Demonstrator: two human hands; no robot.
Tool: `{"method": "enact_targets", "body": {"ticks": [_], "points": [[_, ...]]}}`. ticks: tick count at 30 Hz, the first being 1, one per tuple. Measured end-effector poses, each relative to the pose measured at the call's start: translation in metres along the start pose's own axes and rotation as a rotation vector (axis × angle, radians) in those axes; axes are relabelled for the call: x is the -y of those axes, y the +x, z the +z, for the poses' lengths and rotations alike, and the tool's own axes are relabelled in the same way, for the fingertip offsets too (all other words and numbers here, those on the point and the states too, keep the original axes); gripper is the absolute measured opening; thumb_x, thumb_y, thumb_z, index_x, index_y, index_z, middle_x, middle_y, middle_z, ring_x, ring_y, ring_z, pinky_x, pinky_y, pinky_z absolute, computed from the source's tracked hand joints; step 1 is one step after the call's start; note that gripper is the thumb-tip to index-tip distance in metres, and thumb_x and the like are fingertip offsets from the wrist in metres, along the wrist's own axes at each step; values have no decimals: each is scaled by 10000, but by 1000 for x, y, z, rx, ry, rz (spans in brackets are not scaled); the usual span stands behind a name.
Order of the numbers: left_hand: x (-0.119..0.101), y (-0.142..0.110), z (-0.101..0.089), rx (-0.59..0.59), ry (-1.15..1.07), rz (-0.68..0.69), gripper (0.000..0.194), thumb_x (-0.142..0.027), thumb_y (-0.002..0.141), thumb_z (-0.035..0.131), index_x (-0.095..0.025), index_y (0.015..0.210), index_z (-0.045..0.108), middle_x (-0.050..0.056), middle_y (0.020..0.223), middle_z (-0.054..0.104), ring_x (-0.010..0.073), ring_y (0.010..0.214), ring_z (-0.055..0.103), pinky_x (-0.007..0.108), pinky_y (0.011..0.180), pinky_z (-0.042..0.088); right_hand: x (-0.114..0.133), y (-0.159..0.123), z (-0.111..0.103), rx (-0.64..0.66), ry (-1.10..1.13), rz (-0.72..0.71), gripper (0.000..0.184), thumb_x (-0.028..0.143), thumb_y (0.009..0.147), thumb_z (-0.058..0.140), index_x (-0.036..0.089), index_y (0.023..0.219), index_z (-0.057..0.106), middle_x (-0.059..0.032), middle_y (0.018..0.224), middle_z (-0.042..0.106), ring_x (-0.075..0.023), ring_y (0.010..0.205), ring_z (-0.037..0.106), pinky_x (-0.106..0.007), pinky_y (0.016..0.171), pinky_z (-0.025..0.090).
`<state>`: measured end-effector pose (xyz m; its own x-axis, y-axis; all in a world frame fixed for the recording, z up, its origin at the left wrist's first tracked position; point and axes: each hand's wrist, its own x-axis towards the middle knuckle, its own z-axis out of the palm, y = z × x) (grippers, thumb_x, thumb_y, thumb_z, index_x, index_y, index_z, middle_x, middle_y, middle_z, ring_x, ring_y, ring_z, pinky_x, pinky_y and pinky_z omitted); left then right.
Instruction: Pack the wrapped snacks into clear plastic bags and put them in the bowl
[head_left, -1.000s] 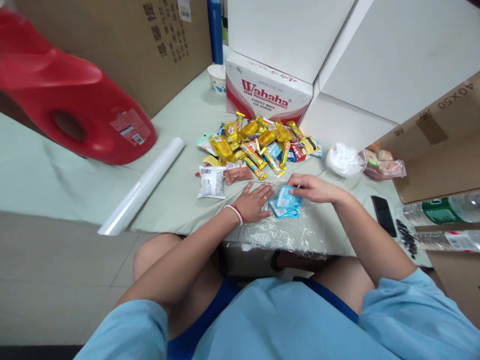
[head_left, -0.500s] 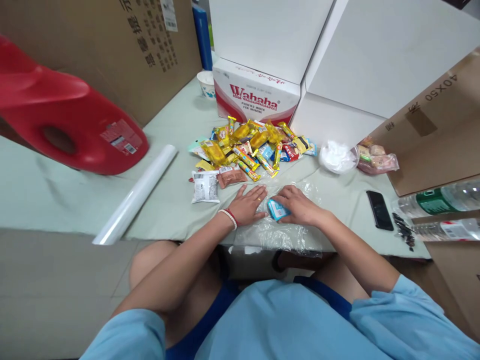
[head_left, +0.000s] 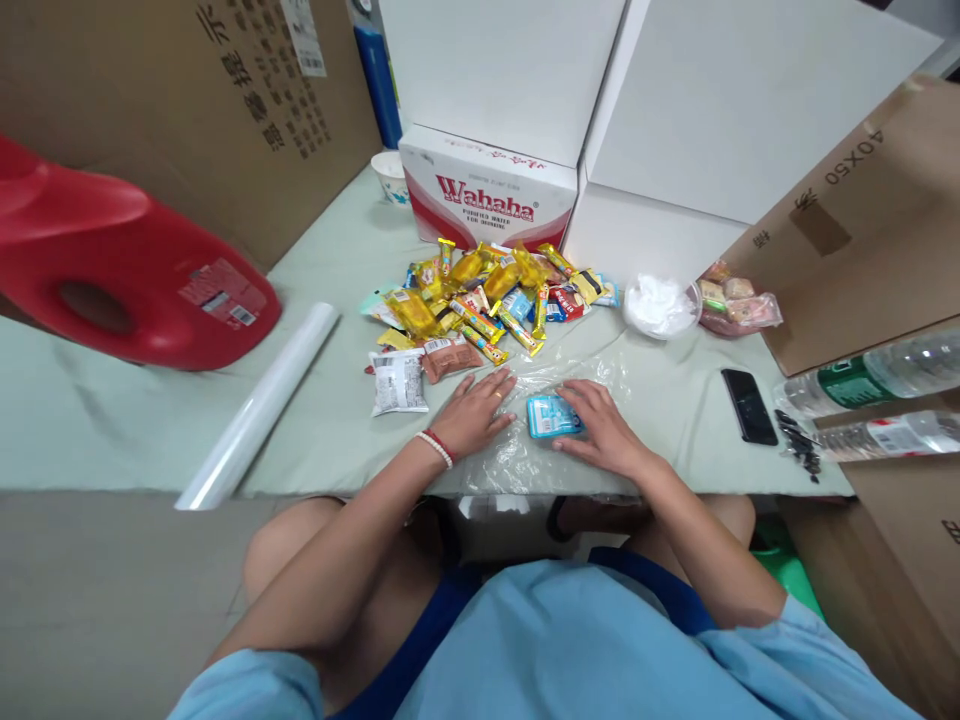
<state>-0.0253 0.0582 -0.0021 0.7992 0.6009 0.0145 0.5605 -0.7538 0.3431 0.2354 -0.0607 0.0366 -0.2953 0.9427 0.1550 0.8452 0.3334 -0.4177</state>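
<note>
A small light-blue packet (head_left: 551, 416) lies on a sheet of clear plastic film (head_left: 499, 462) near the table's front edge. My right hand (head_left: 606, 430) is at the packet's right side, thumb and fingers spread around that end; whether they touch it I cannot tell. To the left, my left hand (head_left: 474, 412) lies flat on the film with its fingers stretched out, apart from the packet. Just beyond it are a brown snack packet (head_left: 450, 357) and a white printed packet (head_left: 399, 382). A heap of wrapped snacks (head_left: 480, 295), mostly yellow, lies farther back.
A white film roll (head_left: 259, 405) and a red jug (head_left: 135, 260) are at left. Behind the snacks stands a Wahaha carton (head_left: 487, 195). On the right are a bowl (head_left: 661, 308) with white contents, bagged snacks (head_left: 739, 298), a phone (head_left: 749, 406) and plastic bottles (head_left: 870, 375).
My right hand has loosened from the blue packet and shifted right, leaving more of the packet showing. The left hand remains flat on the film. The camera view has shifted slightly.
</note>
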Motion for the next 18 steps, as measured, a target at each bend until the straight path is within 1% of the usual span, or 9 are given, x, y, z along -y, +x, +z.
{"method": "enact_targets", "body": {"ticks": [2, 4, 5, 6, 8, 10, 13, 15, 18], "points": [[-2, -1, 2, -13, 17, -8, 623, -411, 1017, 452, -202, 1594, 343, 155, 1680, 309, 271, 1549, 318, 544, 1255, 225, 7, -25, -2, -58, 25, -9, 782, 574, 905, 677, 294, 1573, 381, -162, 1506, 466, -360, 1404, 401, -581, 1155, 371], [-4, -3, 3, -22, 29, -12, 602, -393, 1014, 458, -207, 1580, 371, 149, 1680, 310, 271, 1542, 333, 546, 1255, 222, 14, -52, 3, -48, 25, -38, 806, 565, 875, 717, 299, 1564, 395, -159, 1492, 483, -371, 1385, 420, -592, 1146, 387], [-5, -3, 3, -25, 32, -13, 588, -388, 1014, 458, -215, 1572, 387, 145, 1680, 312, 272, 1538, 341, 549, 1254, 221, 16, -64, 8, -33, 17, -48, 767, 535, 876, 725, 301, 1543, 429, -156, 1481, 498, -374, 1372, 431, -598, 1138, 395], [-6, -4, 3, -27, 32, -13, 571, -388, 1018, 450, -223, 1563, 404, 141, 1678, 317, 274, 1533, 350, 554, 1252, 219, 18, -74, 14, -27, 8, -50, 666, 481, 898, 712, 304, 1500, 487, -151, 1458, 523, -370, 1351, 448, -599, 1124, 410], [-7, -4, 1, -26, 21, -14, 542, -397, 1033, 408, -231, 1548, 430, 134, 1668, 344, 273, 1526, 363, 561, 1250, 217, 22, -83, 22, -57, 4, -32, 385, 336, 962, 624, 309, 1345, 626, -134, 1372, 586, -345, 1291, 491, -580, 1077, 452], [-6, -3, 0, -17, -7, -20, 532, -405, 1052, 343, -224, 1542, 439, 128, 1647, 388, 261, 1522, 371, 559, 1253, 214, 23, -77, 21, -113, 26, -10, 251, 244, 985, 548, 295, 1170, 709, -121, 1298, 620, -321, 1246, 519, -552, 1035, 480], [-1, -1, -4, 22, -69, -37, 539, -359, 1053, 281, -199, 1547, 427, 124, 1628, 423, 235, 1526, 367, 552, 1258, 216, 18, -48, 5, -133, 93, -4, 212, 243, 979, 540, 264, 1064, 733, -118, 1289, 618, -299, 1221, 542, -511, 1025, 484], [4, 1, -7, 72, -99, -30, 569, -269, 1007, 319, -181, 1565, 392, 127, 1643, 396, 229, 1536, 347, 562, 1258, 217, 9, -23, -10, -85, 162, 11, 208, 251, 972, 538, 244, 1045, 733, -120, 1237, 635, -268, 1156, 589, -446, 981, 504], [12, -1, -14, 115, -119, 11, 756, -112, 842, 421, -198, 1590, 350, 115, 1683, 313, 231, 1563, 286, 559, 1258, 224, -11, 13, -25, 41, 246, 111, 199, 273, 944, 546, 205, 959, 733, -87, 1010, 685, -212, 924, 648, -344, 829, 514]]}}
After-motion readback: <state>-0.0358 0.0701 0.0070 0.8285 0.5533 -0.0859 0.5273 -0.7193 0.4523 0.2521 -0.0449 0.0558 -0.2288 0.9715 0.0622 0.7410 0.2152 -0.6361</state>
